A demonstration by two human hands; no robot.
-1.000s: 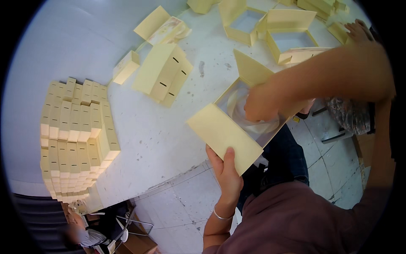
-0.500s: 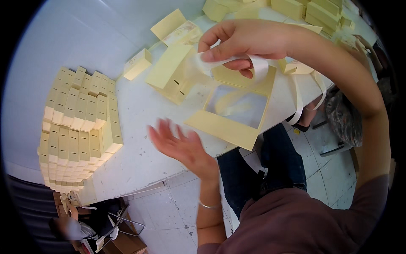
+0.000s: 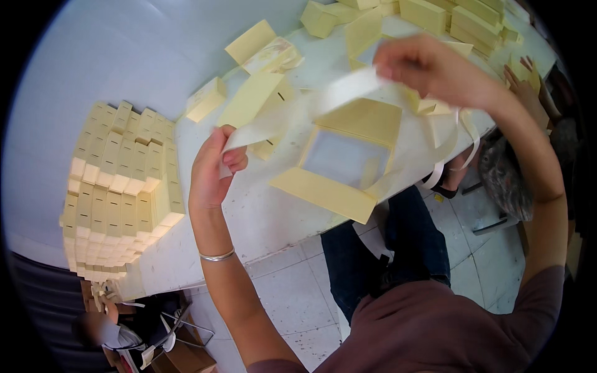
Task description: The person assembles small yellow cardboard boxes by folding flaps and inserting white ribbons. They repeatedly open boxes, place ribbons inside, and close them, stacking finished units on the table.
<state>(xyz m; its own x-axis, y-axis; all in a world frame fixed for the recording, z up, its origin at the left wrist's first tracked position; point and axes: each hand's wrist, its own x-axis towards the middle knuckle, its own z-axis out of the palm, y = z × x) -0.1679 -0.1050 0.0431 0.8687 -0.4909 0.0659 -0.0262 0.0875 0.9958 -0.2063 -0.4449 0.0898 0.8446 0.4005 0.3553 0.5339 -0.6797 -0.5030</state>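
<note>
A white ribbon (image 3: 342, 93) stretches, partly blurred, between my two hands above the table. My left hand (image 3: 213, 163) pinches one end of it, with a short tail hanging below the fingers. My right hand (image 3: 429, 69), smeared by motion, is closed on the ribbon farther along, higher and to the right. Beneath the ribbon lies an open pale yellow box (image 3: 323, 194), its flaps spread and a light inside panel showing. Behind my left hand stands another pale yellow box (image 3: 252, 99) with dark slots, partly covered by the ribbon.
Stacked slotted boxes (image 3: 115, 186) rise at the table's left end. More yellow boxes (image 3: 423, 15) crowd the far right, and an open one (image 3: 270, 55) stands at the back. Ribbons (image 3: 469, 140) hang over the right edge. A co-worker's hands (image 3: 525, 84) are at far right; another person (image 3: 115, 329) is at lower left.
My left hand has moved up and left and closed on the ribbon's end. My right hand has moved right, and the ribbon is now drawn out between them.
</note>
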